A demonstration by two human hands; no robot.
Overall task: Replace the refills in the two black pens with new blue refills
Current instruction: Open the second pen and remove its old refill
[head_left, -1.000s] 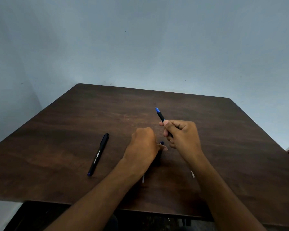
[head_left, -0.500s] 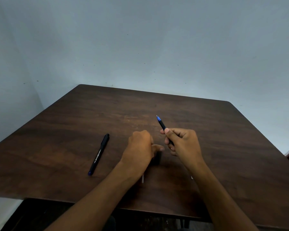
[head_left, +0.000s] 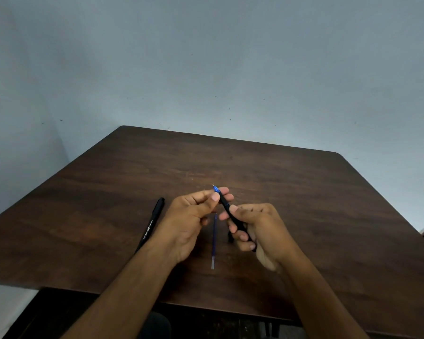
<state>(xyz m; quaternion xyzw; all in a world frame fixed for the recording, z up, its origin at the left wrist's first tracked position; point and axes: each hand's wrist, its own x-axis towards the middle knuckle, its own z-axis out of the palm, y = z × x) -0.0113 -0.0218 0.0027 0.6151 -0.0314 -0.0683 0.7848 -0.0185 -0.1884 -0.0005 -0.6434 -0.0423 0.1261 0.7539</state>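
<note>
My right hand [head_left: 257, 230] grips a black pen [head_left: 227, 207] by its barrel, with the blue tip pointing up and away. My left hand [head_left: 194, 211] pinches the same pen near that blue tip between thumb and fingers. Below the hands a loose blue refill [head_left: 214, 237] lies on the table, pointing towards me. A second black pen [head_left: 150, 223], capped, with white lettering, lies on the table left of my left wrist. A small dark piece [head_left: 229, 237] sits on the table under my right fingers; I cannot tell what it is.
The dark wooden table [head_left: 304, 192] stands against a pale wall, in a corner on the left. Its front edge runs just below my forearms, with dark floor beneath.
My left hand has lifted off the table and turned palm up to take the pen's tip. The blue refill it covered now lies in plain sight.
</note>
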